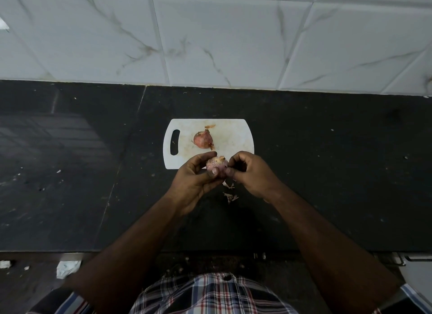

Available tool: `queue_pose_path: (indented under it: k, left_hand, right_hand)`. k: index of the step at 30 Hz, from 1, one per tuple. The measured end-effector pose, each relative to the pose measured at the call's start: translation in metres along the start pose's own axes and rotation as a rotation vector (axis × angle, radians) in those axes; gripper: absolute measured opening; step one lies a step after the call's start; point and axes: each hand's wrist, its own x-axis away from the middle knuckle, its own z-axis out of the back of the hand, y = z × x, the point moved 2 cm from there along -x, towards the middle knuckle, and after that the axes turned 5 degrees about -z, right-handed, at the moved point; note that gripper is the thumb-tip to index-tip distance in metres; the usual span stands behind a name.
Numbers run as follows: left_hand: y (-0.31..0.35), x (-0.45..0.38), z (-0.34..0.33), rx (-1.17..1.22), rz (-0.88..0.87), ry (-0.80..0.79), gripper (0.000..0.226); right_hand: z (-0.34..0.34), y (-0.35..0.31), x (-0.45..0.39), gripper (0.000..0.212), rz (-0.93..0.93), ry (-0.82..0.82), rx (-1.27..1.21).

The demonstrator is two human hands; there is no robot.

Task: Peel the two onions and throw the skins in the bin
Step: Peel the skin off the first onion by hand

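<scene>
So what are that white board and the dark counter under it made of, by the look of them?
The cutting board looks like white plastic: thin, matte, with rounded corners, a moulded handle slot and brownish stains. The counter seems to be polished dark stone, perhaps granite: it is black, shows a faint reflection at the left and has a straight seam between slabs. Neither is certain from looks alone.

Home kitchen: black stone counter (327,173), marble-look wall tiles (210,44), white chopping board (233,138)
</scene>
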Motion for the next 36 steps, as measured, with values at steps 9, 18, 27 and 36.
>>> queue_pose_path:
  k: [9, 18, 27, 36]
  left_hand:
    - [0.001, 0.000, -0.002, 0.006, 0.001, 0.020, 0.052]
    - [0.000, 0.000, 0.002, 0.072, -0.011, 0.125, 0.040]
    - [0.005, -0.001, 0.007, 0.181, -0.014, 0.182, 0.052]
    - [0.003, 0.002, 0.017, 0.115, 0.088, 0.091, 0.046]
  right_hand:
    - [-0.003, -0.003, 0.002, 0.004, 0.102, 0.188, 0.113]
    - [-0.008, -0.002, 0.008, 0.002, 0.196, 0.069, 0.284]
    - [-0.007, 0.007, 0.012, 0.003, 0.075, -0.087, 0.472]
    - [-0.001, 0.007, 0.010, 0.032, -0.103, 0.027, 0.027]
